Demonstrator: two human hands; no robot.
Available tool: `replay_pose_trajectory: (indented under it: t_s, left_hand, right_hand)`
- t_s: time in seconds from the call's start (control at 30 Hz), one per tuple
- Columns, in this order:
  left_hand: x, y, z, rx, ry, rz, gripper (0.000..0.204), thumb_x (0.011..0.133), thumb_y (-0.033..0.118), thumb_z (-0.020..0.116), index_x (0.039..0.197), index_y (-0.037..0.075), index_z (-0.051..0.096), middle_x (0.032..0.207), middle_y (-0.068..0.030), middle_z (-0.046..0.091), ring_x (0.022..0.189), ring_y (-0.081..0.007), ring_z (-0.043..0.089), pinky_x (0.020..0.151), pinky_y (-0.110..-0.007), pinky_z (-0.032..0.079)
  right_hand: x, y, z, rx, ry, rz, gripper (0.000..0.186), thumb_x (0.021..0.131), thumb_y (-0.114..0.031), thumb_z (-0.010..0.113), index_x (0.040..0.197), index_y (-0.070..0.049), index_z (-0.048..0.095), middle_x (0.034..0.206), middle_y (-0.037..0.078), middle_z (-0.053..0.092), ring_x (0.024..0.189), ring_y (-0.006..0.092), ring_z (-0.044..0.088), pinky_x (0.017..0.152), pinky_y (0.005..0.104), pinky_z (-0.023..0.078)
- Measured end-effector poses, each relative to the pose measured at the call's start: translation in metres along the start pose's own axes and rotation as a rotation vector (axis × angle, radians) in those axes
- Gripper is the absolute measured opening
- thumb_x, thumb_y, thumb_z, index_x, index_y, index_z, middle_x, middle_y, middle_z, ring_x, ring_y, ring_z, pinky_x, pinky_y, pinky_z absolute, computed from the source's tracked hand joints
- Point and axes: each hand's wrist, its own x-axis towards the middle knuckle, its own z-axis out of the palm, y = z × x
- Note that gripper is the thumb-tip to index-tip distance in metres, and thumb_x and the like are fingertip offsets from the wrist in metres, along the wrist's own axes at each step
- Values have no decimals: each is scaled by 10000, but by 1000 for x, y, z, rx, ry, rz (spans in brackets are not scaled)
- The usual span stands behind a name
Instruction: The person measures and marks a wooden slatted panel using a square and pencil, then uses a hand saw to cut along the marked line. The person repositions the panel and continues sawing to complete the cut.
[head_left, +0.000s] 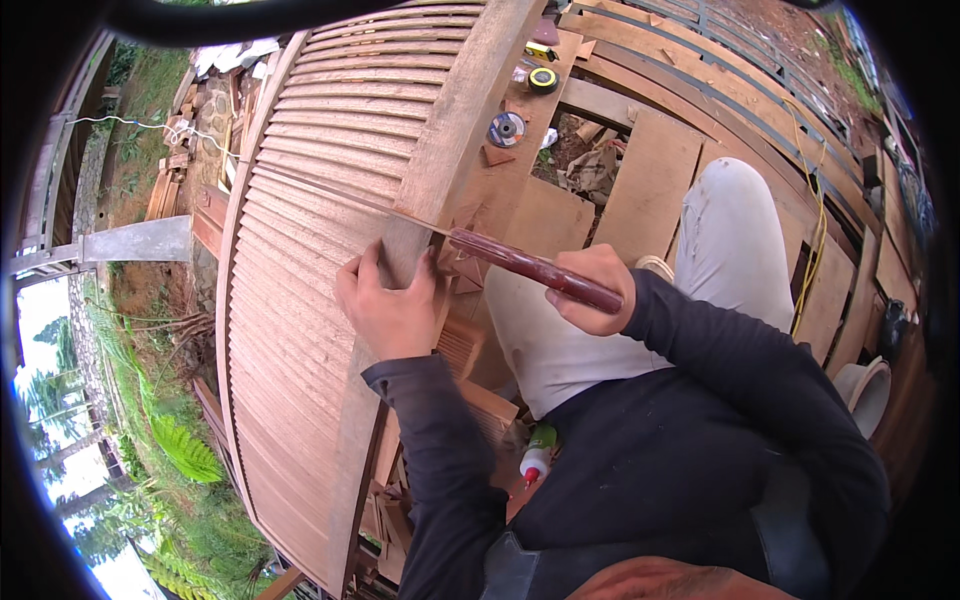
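My right hand is closed on the glossy dark-red handle of a long, thin-bladed tool; its blade crosses the wooden louvered panel diagonally toward the upper left. My left hand grips the panel's wide side rail with thumb and fingers, just below the blade. The panel has many narrow parallel slats and lies along my left side. My bent knee in pale trousers is to the right of the tool handle.
A yellow-and-black tape measure and a round disc sit on boards at the top. A glue bottle lies by my lap. Plank decking, a yellow cord and a bucket-like container are on the right; plants are left.
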Motion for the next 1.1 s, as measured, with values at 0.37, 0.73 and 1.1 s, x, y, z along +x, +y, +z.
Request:
replay_pose_trajectory:
  t_s: [0.37, 0.73, 1.1]
  left_hand:
    - [-2, 4, 0, 3, 9, -21, 585, 735, 335, 871, 1201, 13, 723, 1127, -162, 602, 1142, -359, 560, 1016, -457, 455]
    - [-7, 8, -8, 106, -21, 74, 632, 809, 376, 816, 1314, 26, 665, 1264, -185, 618, 1215, -380, 558, 1050, -481, 452]
    - [-31, 56, -31, -368, -319, 276, 391, 899, 145, 730, 1240, -42, 693, 1320, -215, 676, 1375, -406, 529, 1195, -460, 342]
  right_hand:
    - [-62, -2, -23, -243, -51, 106, 91, 778, -16, 665, 867, -28, 653, 676, 147, 605, 611, 396, 610, 575, 461, 471]
    - [-86, -69, -68, -179, 302, -64, 162, 762, -41, 631, 918, 1, 612, 789, 156, 626, 674, 340, 621, 652, 416, 503]
    - [-71, -8, -85, -283, 437, -95, 102, 894, -35, 617, 988, -1, 595, 795, 129, 638, 650, 250, 614, 629, 350, 491]
